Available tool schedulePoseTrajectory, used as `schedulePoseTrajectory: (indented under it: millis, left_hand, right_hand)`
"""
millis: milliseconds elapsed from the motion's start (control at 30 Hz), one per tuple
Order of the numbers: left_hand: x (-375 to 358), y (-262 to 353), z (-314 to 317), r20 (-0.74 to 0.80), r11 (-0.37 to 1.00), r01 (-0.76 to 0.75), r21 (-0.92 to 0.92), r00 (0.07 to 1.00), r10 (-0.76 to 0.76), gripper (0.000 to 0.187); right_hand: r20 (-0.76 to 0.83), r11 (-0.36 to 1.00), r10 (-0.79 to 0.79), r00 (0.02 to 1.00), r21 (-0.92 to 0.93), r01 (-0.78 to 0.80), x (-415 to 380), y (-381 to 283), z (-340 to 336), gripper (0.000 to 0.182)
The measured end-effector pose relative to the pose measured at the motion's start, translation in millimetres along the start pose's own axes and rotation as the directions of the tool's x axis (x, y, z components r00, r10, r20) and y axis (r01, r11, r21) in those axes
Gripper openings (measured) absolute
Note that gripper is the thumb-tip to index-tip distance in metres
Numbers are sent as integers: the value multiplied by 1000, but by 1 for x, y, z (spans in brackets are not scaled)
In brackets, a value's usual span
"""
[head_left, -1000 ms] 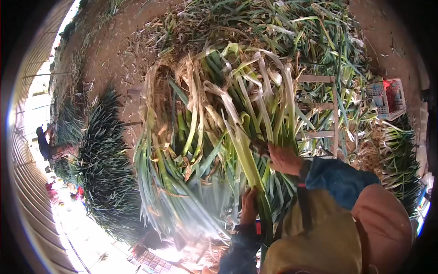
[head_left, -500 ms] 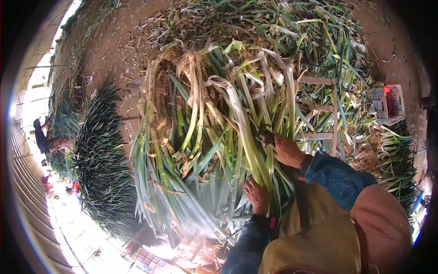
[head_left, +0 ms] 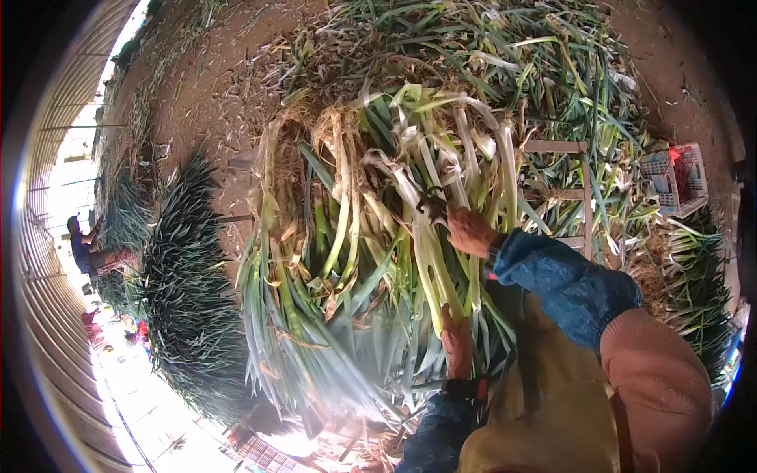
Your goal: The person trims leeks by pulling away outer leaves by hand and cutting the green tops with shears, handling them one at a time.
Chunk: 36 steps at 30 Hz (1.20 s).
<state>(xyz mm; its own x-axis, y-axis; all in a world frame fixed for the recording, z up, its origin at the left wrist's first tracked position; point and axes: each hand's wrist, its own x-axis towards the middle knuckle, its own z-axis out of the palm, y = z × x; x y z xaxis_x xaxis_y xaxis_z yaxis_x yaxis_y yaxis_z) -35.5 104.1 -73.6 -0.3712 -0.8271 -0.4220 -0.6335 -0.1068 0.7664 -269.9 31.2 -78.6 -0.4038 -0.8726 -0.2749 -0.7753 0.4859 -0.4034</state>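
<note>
A thick pile of long green onions [head_left: 339,260] lies in front of me, its roots and pale stems toward the far side and its leaves toward me. My left hand [head_left: 456,339] is closed around the green part of one large green onion [head_left: 430,268] at the near right of the pile. In my right hand [head_left: 471,231] is a small dark tool [head_left: 430,208], whose tip meets the white stem of that same onion. The exact kind of tool cannot be made out.
Beyond the pile, loose leaves and peelings [head_left: 473,47] cover the ground. A slatted frame [head_left: 587,197] stands to the right, with a white crate [head_left: 670,177] farther out. Onions are stacked at left [head_left: 193,292] and right [head_left: 702,276]. Another person [head_left: 83,244] is at far left.
My right hand with the dark tool has moved up and left onto the onion's stem. My left hand has turned and closed around its green part. The view has shifted slightly.
</note>
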Motion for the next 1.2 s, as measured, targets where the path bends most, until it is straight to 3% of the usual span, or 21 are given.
schedulePoseTrajectory:
  millis: [67,100,200,333,567,633,667,733,767,800,900,967,1000,1100,1200]
  left_hand:
    - [1,-9,2,9,997,81,1,997,-81,54]
    - [1,-10,3,15,993,121,-1,993,-121,52]
    - [4,43,-20,164,896,379,-232,923,-348,50]
    - [3,70,-39,197,912,330,-243,938,-287,47]
    - [37,157,-60,120,976,-15,-219,992,42,40]
    - [61,173,-49,133,983,20,-180,991,4,39]
    - [75,135,-27,146,936,54,-348,989,-3,38]
    - [80,66,3,256,957,56,-286,967,20,40]
    - [65,77,6,225,991,-61,-122,970,87,43]
    - [49,90,9,194,985,-167,53,969,154,47]
    - [16,47,31,105,950,-302,80,950,293,51]
    - [16,-10,47,152,973,-229,-25,961,230,52]
    - [16,-8,49,187,978,-200,-52,961,206,52]
    - [11,17,54,279,991,-116,-72,951,132,51]
    - [16,62,40,332,999,-27,-47,942,40,49]
  right_hand:
    - [19,997,-8,1000,-80,9,10,5,8,66]
    - [-6,991,-100,995,-93,99,4,4,5,65]
    - [-39,924,-347,937,-185,334,-38,-1,-24,63]
    - [83,987,-104,991,131,92,-49,4,-24,64]
    - [80,954,1,997,298,-25,-107,-10,-76,69]
    - [73,946,22,997,320,-44,-124,-19,-94,71]
    - [52,946,23,998,322,-39,-131,-22,-98,72]
    - [-40,952,-9,999,305,21,-136,-19,-93,73]
    - [-79,953,-23,997,300,46,-137,-15,-88,73]
    - [-4,936,-24,1000,351,24,-137,1,-66,74]
    - [198,970,132,971,174,-168,-104,30,-53,73]
    - [42,986,83,996,144,-89,-87,53,-36,72]
    - [-34,991,55,998,124,-51,-82,52,-42,71]
    - [55,994,-8,998,105,2,-86,36,-63,71]
    - [230,984,55,972,152,-92,-77,36,-56,70]
